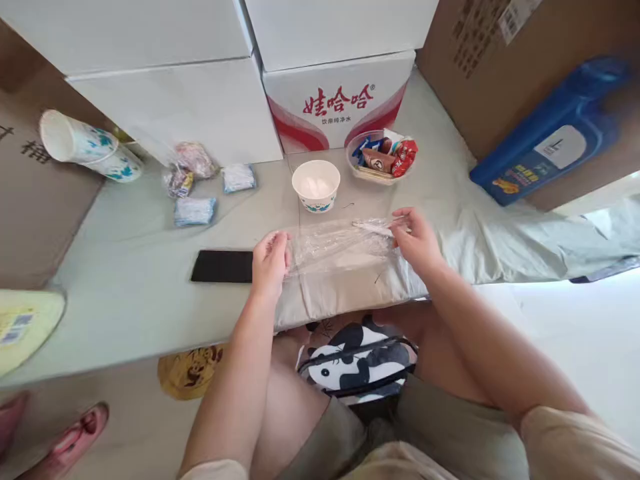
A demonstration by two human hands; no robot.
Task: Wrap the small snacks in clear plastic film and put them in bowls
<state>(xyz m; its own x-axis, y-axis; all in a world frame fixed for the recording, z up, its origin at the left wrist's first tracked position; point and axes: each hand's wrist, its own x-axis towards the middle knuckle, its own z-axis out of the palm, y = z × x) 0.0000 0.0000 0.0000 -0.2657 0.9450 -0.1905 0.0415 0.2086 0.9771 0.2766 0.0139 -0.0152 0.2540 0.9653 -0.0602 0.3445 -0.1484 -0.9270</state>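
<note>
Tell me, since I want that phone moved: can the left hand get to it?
Probably yes. The phone lies flat just beside the left hand, nothing between them, but that hand is gripping the plastic bag and would have to let go.

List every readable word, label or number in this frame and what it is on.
"娃哈哈" in red, with "饮用纯净水" beneath: white carton.
Black characters on the brown box at the left edge: cut off, not readable.
Print and barcode on the brown box at top right: too blurred.
White label on the blue jug: too blurred.
Snack wrappers in the bowl: too small.
Label on the yellow item: blurred.
</note>
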